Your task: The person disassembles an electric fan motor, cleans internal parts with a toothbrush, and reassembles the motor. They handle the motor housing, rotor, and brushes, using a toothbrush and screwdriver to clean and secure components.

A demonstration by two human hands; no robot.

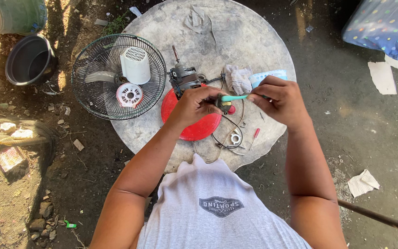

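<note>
My left hand [193,104] grips a small dark fan part [223,103] with a red knob, held above a red plastic lid [194,127]. My right hand [279,99] holds a teal toothbrush [234,97], its head touching the part. Just behind my left hand sits the bare fan motor [184,78] with its shaft pointing away. Black wires [229,136] trail from the part down onto the round concrete slab [245,41].
A black fan guard [93,60] lies at the slab's left, holding a white motor housing [135,64] and a red-and-white cap [129,94]. A grey rag [238,79], a small red screwdriver [254,137] and a white ring [235,137] lie near. A black bucket [30,60] stands far left.
</note>
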